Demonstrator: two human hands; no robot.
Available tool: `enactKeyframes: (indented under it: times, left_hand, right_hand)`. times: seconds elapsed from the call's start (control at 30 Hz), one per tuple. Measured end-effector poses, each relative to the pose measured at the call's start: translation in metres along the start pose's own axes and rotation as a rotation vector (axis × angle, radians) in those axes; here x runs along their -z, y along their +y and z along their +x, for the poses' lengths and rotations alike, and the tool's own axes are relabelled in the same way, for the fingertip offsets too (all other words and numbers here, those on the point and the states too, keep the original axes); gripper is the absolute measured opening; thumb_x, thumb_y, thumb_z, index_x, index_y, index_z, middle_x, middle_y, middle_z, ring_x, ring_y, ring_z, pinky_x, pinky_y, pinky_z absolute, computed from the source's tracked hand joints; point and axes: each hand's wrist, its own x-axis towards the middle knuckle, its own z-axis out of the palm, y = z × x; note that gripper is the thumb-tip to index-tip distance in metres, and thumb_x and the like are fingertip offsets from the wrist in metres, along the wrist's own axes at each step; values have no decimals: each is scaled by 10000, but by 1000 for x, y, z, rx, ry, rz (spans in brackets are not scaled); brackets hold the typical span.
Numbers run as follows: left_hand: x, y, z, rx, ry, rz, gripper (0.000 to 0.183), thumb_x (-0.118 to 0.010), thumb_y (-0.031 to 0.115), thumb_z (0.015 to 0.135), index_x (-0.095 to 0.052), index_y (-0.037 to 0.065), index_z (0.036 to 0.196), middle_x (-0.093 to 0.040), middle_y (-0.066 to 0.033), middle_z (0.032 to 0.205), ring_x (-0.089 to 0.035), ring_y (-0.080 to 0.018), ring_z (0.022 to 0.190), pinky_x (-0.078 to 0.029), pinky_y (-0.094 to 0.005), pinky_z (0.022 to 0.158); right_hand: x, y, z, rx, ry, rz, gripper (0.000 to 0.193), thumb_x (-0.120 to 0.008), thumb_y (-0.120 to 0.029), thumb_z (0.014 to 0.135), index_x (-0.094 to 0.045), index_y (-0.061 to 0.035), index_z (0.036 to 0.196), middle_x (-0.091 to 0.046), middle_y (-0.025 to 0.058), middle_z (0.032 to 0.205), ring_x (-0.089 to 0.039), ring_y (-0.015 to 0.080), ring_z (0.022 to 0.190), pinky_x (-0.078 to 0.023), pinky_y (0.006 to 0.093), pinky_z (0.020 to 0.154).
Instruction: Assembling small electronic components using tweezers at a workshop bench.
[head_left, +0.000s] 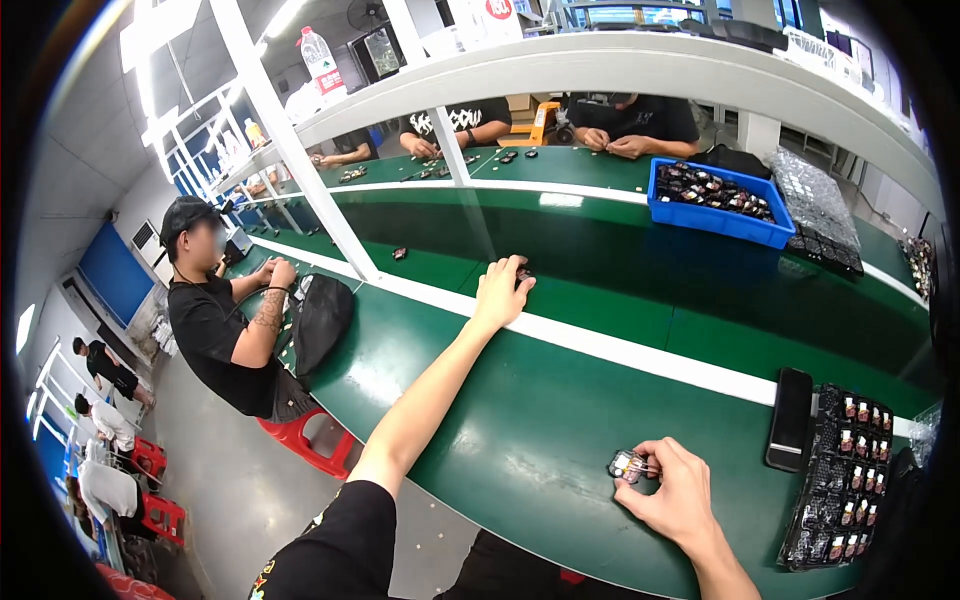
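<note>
My left hand point(500, 292) reaches over the white strip to the dark green belt. Its fingers are bent and closed around a small dark part point(525, 273), mostly hidden by them. Low over the near green tabletop point(520, 420), my right hand point(677, 492) pinches a small black-and-clear electronic part point(628, 466) between thumb and fingers. Thin wires or prongs seem to run from that part toward the fingers. Another small dark part point(400, 254) lies on the belt, left of my left hand.
Right of my right hand are a black phone point(790, 418) and a black tray point(838, 480) with rows of small parts. Beyond the belt sits a blue bin point(720, 232) full of parts. A white shelf post point(290, 140) rises at left. Co-workers point(215, 310) sit left and opposite.
</note>
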Motion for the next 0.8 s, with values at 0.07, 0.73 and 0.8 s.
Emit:
enactKeyframes:
  times: [0.07,0.73,0.8]
  left_hand:
    - [-1,-3,1,-38,67,-59,422,-811,203,1013,-671,61,1386,-737,-138,1240,-663,-369,1186,-543,-471,1040]
    - [36,104,-103,-437,-180,-364,436,-802,140,988,-680,66,1400,-637,-149,1288,-580,-363,1245,-486,-475,1101]
    - [35,122,-117,-505,-263,-422,431,-809,150,984,-688,83,1392,-634,-142,1279,-585,-358,1247,-482,-482,1105]
  right_hand:
    - [0,-1,2,26,25,-28,382,-911,-242,737,-780,-32,1028,-732,84,876,-752,245,734,-593,389,672]
    - [-6,-2,3,-41,23,47,414,-903,-141,664,-672,30,962,-574,43,804,-552,145,691,-487,294,638]
    - [-5,0,0,-49,40,24,415,-898,-129,665,-654,20,966,-550,30,792,-538,131,681,-460,286,617]
